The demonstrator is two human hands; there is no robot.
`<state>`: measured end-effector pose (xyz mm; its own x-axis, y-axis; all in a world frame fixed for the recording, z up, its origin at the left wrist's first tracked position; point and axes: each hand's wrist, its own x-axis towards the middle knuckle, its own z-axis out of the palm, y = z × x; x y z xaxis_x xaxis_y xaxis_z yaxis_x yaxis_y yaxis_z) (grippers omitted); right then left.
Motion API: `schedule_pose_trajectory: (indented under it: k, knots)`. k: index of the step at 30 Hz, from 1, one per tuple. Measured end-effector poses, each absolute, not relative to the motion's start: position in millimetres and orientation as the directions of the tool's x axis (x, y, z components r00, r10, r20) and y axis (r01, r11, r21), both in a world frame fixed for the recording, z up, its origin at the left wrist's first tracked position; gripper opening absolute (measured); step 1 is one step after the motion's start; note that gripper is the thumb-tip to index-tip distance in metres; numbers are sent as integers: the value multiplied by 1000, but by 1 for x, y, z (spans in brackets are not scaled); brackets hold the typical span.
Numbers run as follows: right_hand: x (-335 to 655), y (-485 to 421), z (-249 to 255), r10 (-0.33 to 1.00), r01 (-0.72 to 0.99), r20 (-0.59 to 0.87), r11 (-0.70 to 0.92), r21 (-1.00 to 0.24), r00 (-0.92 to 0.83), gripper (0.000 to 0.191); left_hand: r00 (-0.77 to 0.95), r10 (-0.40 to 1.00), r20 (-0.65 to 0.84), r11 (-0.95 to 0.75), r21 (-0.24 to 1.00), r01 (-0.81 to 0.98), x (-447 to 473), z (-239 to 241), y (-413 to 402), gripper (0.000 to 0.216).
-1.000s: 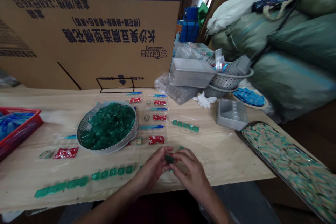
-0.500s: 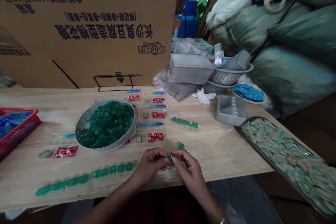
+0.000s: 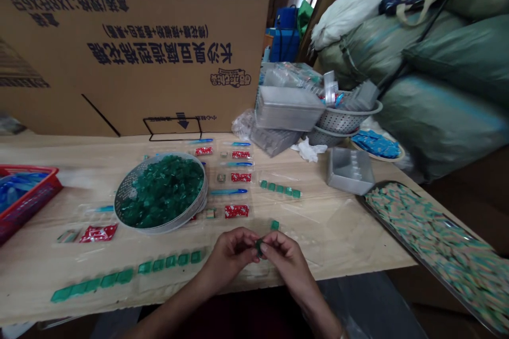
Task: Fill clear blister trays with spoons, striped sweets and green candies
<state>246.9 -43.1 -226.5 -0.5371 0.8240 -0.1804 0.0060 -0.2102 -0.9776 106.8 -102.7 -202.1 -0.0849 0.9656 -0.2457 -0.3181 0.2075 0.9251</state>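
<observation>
Indoors, a wooden desk [image 3: 350, 233] backed by sacks [image 3: 437, 63] is noted. Before one sieve [image 3: 116, 204], one green packet [image 3: 259, 247] is pinched in the grip of left hand [image 3: 233, 254] and right hand [image 3: 288, 262].

Between our left hand [image 3: 230, 252] and right hand [image 3: 284, 259] we see a dark green piece [image 3: 259, 247]. Left of them, green squares [image 3: 126, 275] in a row; beyond them, red packets [image 3: 236, 211] speckled white; far right, small pieces [image 3: 437, 238] mottled green and orange.

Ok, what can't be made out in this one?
Head view only.
- Green packet: mostly covered by fingers of left hand and right hand.
- Red basket: cut by the left edge.
- Tray of packets: cut by the right and bottom edges.
- Print on red sachets: too small.
</observation>
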Motion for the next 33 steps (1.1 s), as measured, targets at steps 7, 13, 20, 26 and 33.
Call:
schedule_pose_trajectory:
  k: [7, 13, 20, 26, 33]
  knots:
    - [246, -42, -222, 716, -26, -317, -423, -906, -622, 38, -122, 964, -237, 200, 945, -259, 105, -202, -101, 25]
    - [245, -44, -223, 676, -33, -357, -491, -870, -645, 36, -178, 944, -277, 232, 944, -236, 101, -199, -98, 16]
    - [243, -48, -223, 829, 23, -156, -170, -985, -537, 31, -288, 929, -233, 203, 971, -128, 102, -204, -96, 12]
    - [247, -49, -214, 837, 12, -167, -189, -982, -521, 24, -215, 954, -209, 197, 977, -75, 105, -201, -93, 11]
    - [268, -51, -232, 771, -64, -253, -354, -933, -585, 30, -72, 976, -205, 200, 978, -65, 118, -204, -92, 12]
